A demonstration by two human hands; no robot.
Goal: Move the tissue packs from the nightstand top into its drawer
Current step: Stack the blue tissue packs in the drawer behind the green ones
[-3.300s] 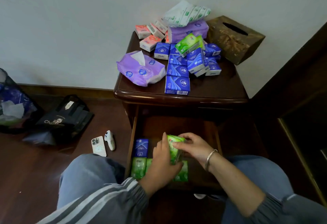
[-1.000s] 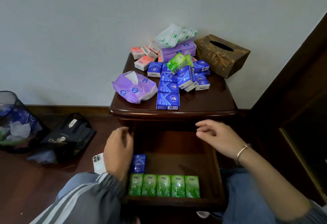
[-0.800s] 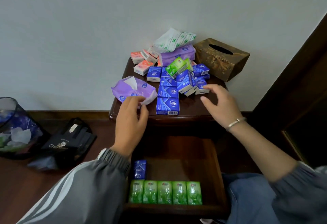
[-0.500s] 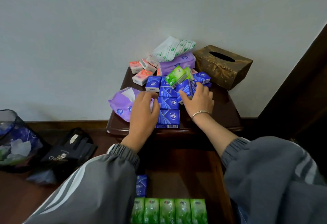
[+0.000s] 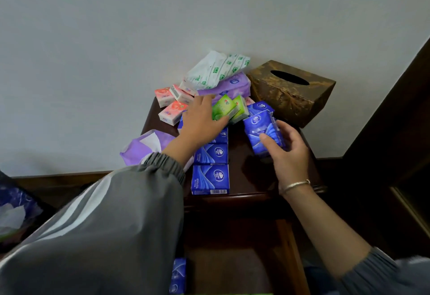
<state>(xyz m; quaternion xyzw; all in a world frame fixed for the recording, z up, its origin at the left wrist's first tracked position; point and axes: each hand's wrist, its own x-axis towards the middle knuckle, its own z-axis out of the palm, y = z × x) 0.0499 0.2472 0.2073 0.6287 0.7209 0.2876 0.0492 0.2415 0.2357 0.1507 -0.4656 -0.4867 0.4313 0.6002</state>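
Blue plastic tissue packs (image 5: 259,129) sit clamped in our right hand (image 5: 287,155). Our left hand (image 5: 201,121), fingers spread, touches a green plastic pack (image 5: 223,108).

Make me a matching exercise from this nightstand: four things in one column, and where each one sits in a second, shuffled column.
Column one:
1. green pack
2. tilted blue pack
3. brown tissue box
4. white-and-green pack

Column two:
A. lies on the purple pack
B. gripped by the right hand
C. at the back right corner of the nightstand
D. touched by the left hand

Pairs: 1-D, 2-B, 3-C, 4-A
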